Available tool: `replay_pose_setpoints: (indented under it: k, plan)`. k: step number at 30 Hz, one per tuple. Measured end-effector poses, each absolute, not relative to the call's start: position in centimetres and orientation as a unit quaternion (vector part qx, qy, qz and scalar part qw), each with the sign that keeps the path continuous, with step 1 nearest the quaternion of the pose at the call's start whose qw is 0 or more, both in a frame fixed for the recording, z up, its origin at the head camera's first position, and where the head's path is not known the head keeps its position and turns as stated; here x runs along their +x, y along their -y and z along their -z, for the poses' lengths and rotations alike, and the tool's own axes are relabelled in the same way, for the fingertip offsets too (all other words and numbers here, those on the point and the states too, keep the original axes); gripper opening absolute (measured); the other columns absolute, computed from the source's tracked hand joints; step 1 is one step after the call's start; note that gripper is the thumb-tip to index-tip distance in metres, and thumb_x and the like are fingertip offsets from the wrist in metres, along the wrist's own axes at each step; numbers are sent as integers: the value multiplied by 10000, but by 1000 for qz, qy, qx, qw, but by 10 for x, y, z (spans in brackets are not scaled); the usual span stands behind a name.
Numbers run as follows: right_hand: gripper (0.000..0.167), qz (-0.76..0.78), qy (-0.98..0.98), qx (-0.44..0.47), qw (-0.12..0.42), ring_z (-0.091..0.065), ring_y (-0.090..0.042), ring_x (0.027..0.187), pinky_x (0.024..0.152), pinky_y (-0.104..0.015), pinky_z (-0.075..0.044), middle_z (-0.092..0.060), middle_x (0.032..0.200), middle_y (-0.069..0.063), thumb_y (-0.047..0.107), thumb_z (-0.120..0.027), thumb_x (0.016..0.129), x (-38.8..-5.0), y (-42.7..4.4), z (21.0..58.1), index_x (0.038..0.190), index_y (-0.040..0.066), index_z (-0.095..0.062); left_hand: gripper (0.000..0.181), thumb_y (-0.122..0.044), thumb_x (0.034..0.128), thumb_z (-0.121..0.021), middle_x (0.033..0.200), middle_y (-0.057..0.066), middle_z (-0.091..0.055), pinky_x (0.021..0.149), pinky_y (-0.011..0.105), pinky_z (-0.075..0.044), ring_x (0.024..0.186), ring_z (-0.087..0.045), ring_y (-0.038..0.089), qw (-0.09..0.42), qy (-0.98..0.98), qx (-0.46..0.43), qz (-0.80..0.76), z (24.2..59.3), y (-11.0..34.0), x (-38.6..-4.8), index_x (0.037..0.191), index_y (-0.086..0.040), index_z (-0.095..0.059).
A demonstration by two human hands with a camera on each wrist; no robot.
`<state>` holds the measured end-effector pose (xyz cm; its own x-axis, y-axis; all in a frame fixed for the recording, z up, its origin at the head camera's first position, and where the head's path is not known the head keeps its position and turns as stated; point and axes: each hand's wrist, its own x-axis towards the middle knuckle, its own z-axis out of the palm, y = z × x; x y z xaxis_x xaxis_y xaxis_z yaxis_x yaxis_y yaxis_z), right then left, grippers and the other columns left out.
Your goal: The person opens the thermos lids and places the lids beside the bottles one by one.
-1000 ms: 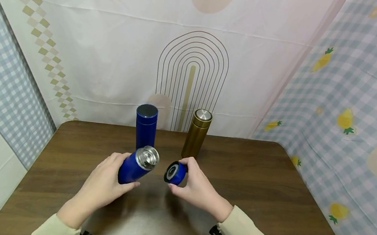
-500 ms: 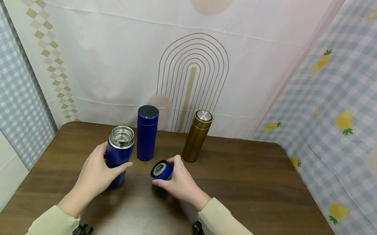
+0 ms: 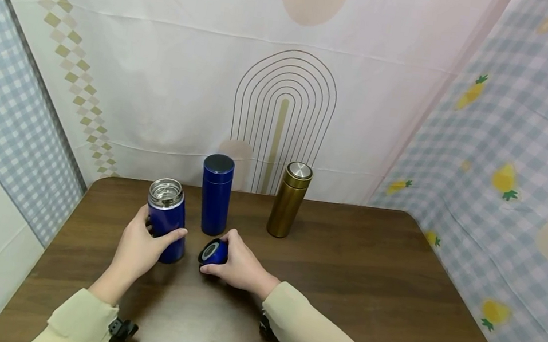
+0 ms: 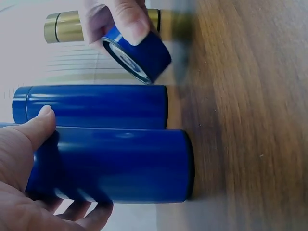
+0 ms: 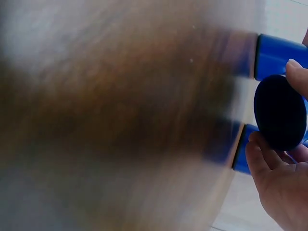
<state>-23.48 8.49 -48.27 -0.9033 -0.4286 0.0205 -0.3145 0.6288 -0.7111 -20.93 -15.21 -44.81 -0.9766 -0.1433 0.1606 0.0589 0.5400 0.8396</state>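
Note:
An uncapped blue bottle (image 3: pixel 167 225) with a bare metal mouth stands upright at the left of the table. My left hand (image 3: pixel 138 248) grips its body, thumb on the near side; the left wrist view shows the fingers round the blue bottle (image 4: pixel 115 163). Pinched in my right hand (image 3: pixel 241 265) is a blue lid (image 3: pixel 215 252), tilted with its ringed inner side toward the uncapped bottle. In the right wrist view the lid's dark top (image 5: pixel 280 112) lies between thumb and fingers of the right hand (image 5: pixel 284 185).
Behind the lid stands a capped blue bottle (image 3: pixel 216 195), close to the uncapped one. A gold bottle (image 3: pixel 289 201) with a silver-topped cap stands further right. The brown wooden table (image 3: pixel 371 264) ends at a hanging patterned cloth (image 3: pixel 176 83).
The uncapped bottle has moved left from its tilted position over the table's middle and now stands upright, my left hand round it. My right hand has carried the lid left and slightly lower.

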Motion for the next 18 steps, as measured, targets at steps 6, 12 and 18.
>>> replay_pose_setpoints:
  k: [6, 12, 18]
  plan:
    - [643, 359, -904, -214, 91, -554, -97, 986, 851, -298, -481, -539, 1137, 5, 472, -792, 757, -237, -79, 487, 1192, 167, -431, 928, -558, 791, -717, 1341, 253, -482, 927, 583, -431, 1196, -504, 440, 74, 871, 14, 485, 449, 158, -214, 1454, -73, -285]
    - [722, 288, -924, -240, 75, -513, -127, 1071, 935, -320, -434, -566, 1181, 11, 483, -789, 758, -245, -74, 487, 1302, 122, -481, 903, -508, 806, -731, 1378, 239, -448, 954, 599, -405, 1249, -453, 440, 60, 865, -1, 499, 448, 165, -231, 1466, -102, -267]
    - [662, 241, -929, -273, 66, -488, -119, 1061, 933, -329, -371, -571, 1148, 83, 469, -806, 739, -250, -65, 488, 1270, 166, -551, 919, -497, 803, -739, 1403, 227, -422, 961, 611, -391, 1263, -433, 441, 52, 859, -10, 508, 449, 173, -254, 1481, -115, -250]
